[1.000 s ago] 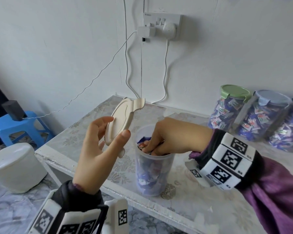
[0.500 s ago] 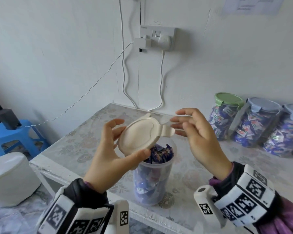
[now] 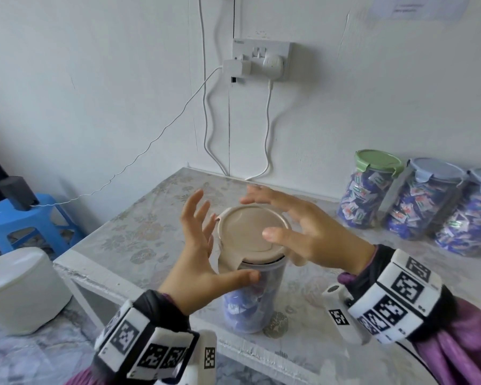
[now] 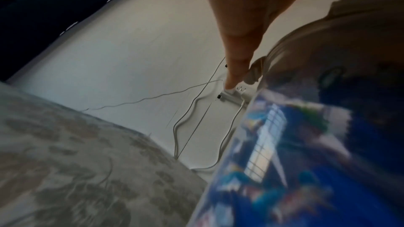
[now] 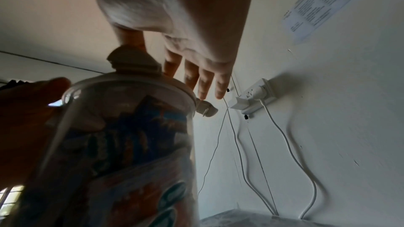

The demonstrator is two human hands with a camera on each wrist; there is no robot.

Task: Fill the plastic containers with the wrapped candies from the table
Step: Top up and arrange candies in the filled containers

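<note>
White painted wall (image 3: 95, 79) behind, scuffed in places. A double socket (image 3: 261, 59) holds a white adapter and a round plug; white cables (image 3: 206, 120) drop to the table's far edge. Table (image 3: 150, 226) covered in pale grey floral cloth, set into the corner. Printed sheet (image 3: 417, 6) on the wall, top right. Blue plastic stool (image 3: 17, 218) at left carrying a dark block; white lidded tub (image 3: 20, 287) nearby on marbled floor. Soft daylight.
</note>
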